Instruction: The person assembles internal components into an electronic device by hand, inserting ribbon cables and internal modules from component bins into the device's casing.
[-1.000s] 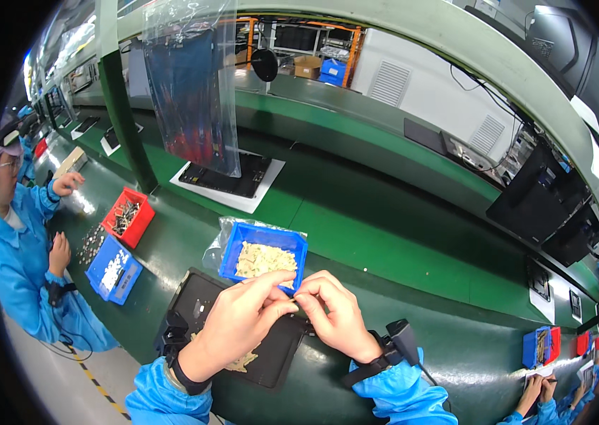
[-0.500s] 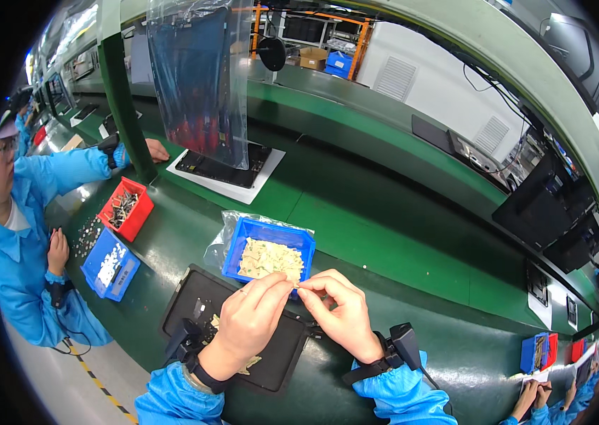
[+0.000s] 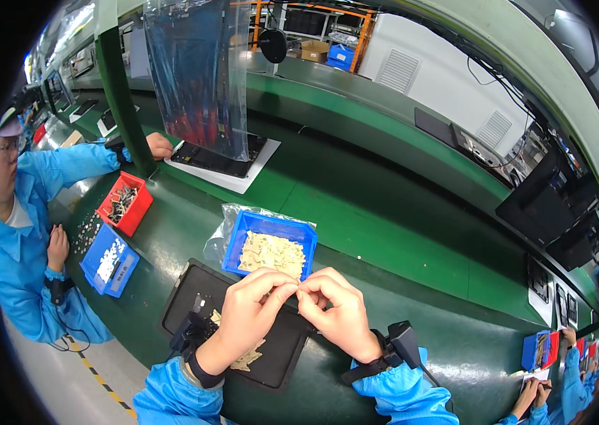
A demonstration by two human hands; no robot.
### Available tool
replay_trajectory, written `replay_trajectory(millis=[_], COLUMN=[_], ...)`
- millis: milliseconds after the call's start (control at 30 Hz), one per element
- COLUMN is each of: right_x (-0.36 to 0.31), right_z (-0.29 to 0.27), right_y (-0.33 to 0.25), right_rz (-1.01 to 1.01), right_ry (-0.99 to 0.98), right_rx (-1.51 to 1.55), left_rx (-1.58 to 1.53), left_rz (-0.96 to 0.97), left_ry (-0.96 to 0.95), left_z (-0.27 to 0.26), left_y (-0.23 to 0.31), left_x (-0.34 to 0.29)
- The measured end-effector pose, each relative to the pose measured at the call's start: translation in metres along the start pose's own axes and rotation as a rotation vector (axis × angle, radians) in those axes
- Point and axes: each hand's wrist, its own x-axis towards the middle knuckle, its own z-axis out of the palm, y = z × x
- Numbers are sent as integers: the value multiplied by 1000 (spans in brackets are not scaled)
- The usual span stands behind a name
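From here I see the green desk (image 3: 427, 340) running out of sight, and on it a black tray (image 3: 282, 365), partly covered by the left hand (image 3: 253, 312). Beyond sits a blue bin (image 3: 287, 225), its near edge masked. That hand meets the right hand (image 3: 335, 308), thumb and forefinger pressed together on each; anything pinched there is too small to make out. Pale pieces (image 3: 271, 251) lie in the bin, more on the tray, half hidden.

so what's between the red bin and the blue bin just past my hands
The head view shows clear plastic beside the blue bin, then green tabletop up to the red bin.
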Motion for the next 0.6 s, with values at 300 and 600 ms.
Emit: replay_trajectory(millis=[300,600], right_x=[3,1], right_z=[-8,-5], right_y=[6,0], right_rz=[146,160], right_ry=[130,49], right_rx=[62,104], left_rx=[669,474], left_rz=[70,263], left_ry=[200,69], left_z=[-13,2], left_y=[-28,4], left_x=[8,3])
